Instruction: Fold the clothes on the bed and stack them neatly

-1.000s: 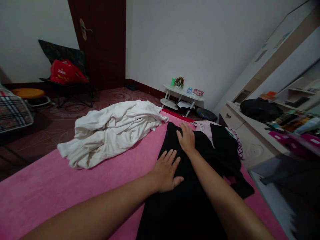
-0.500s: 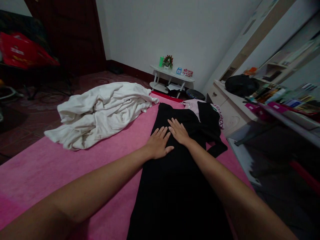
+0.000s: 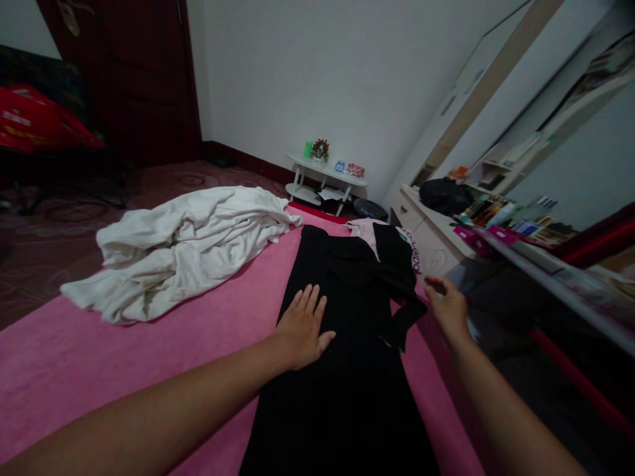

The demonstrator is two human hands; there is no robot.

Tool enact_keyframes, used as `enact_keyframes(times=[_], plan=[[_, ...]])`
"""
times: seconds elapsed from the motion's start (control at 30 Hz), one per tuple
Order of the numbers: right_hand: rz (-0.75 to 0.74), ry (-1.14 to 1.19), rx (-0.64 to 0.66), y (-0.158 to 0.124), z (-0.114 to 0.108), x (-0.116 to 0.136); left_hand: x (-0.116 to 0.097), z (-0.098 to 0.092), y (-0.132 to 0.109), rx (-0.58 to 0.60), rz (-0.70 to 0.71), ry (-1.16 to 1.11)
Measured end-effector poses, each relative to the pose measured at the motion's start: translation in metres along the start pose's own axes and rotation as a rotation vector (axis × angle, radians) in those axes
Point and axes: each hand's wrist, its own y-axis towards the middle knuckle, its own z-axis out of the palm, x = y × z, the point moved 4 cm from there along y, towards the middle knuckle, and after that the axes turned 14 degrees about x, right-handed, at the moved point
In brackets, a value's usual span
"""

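A long black garment (image 3: 347,370) lies flat on the pink bed cover (image 3: 149,370), running away from me. My left hand (image 3: 302,327) rests on its left edge, palm down, fingers stretched out and together. My right hand (image 3: 446,307) hovers at the bed's right edge, just beyond the garment's black sleeve (image 3: 409,314), fingers loosely curled with nothing seen in them. A pale pink garment with lettering (image 3: 404,241) lies under the black one's far end.
A crumpled white cloth (image 3: 183,241) lies on the bed to the left. A dresser (image 3: 436,231) with a black bag and bottles stands close on the right. A small white shelf table (image 3: 322,182) is by the far wall. A dark door (image 3: 124,73) is at the left.
My right hand has left the middle of the black garment and moved right to the bed's edge. My left hand has slid a little nearer along the garment. The view has turned right.
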Motion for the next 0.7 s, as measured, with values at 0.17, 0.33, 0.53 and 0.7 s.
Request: enact_keyframes(times=[0.17,0.33,0.53,0.7], plan=[[0.263,0.170,0.422,-0.001,0.031,-0.037,0.000,-0.002,0.000,0.020,0.000,-0.017],[0.323,0.303,0.401,0.002,0.026,-0.024,-0.002,-0.004,-0.005,-0.003,0.014,-0.088],[0.356,0.423,0.087,0.033,-0.014,0.013,0.029,-0.027,0.021,-0.191,0.019,-0.553],[-0.133,-0.126,0.326,0.007,-0.018,0.135,0.089,-0.042,0.083,-0.209,-0.147,-1.200]])
